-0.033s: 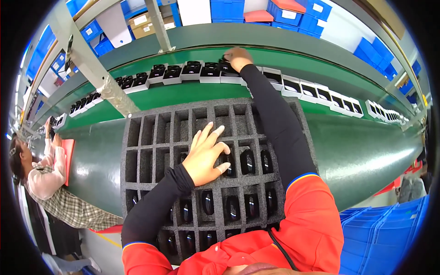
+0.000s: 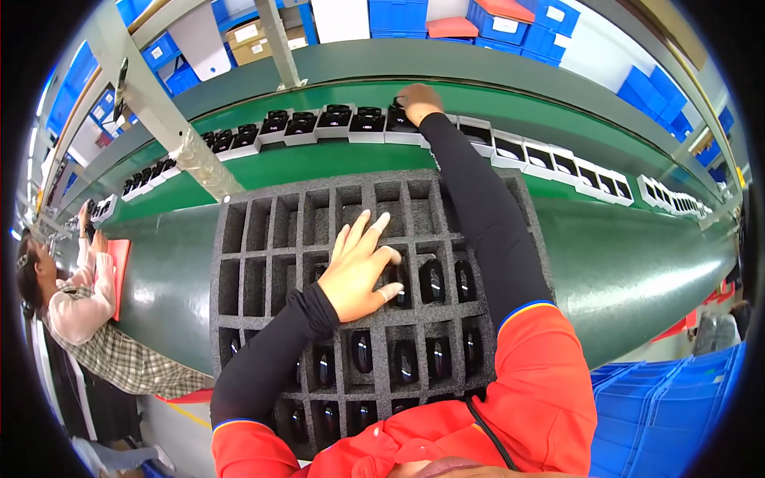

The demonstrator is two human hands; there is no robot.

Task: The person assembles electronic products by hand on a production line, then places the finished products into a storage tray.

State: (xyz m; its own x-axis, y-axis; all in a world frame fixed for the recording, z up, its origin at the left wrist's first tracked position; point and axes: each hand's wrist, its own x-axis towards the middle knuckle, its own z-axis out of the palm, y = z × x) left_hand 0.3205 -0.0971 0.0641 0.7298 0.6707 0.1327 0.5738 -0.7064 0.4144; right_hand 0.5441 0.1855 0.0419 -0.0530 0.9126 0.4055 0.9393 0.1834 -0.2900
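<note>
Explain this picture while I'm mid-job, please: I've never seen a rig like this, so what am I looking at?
No robot: this is a person working bare-handed, seen by a fisheye camera on their head, looking down. The left hand, opened wide, is over a dark grey foam tray with rectangular compartments, some holding glossy black oval devices. The right hand reaches to a row of open white rectangular boxes on a flat green surface. What it grips, if anything, is hidden.

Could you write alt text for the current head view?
A person's right grip is at a row of white boxes on a green surface, while the left grip spreads over a dark foam tray partly filled with glossy black items. Another person is at far left.
</note>
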